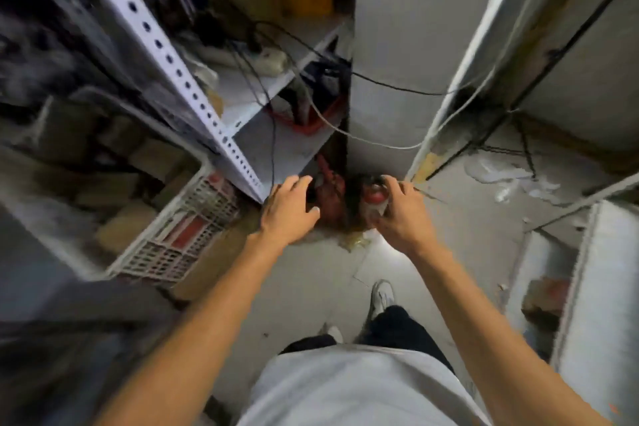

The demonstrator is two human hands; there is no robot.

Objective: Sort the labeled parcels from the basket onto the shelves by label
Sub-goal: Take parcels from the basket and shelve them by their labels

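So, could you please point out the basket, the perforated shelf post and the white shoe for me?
basket (179,235): head view, on its mesh side wall.
perforated shelf post (166,55): head view, mid-length on its holed face.
white shoe (382,294): head view, on its upper.

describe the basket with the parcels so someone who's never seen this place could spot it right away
Find the white perforated shelf post slanting down the left side. At its foot, left of the left hand, stands the basket: a white lattice-sided plastic crate holding brown parcels. Nothing else nearby has that open grid wall.
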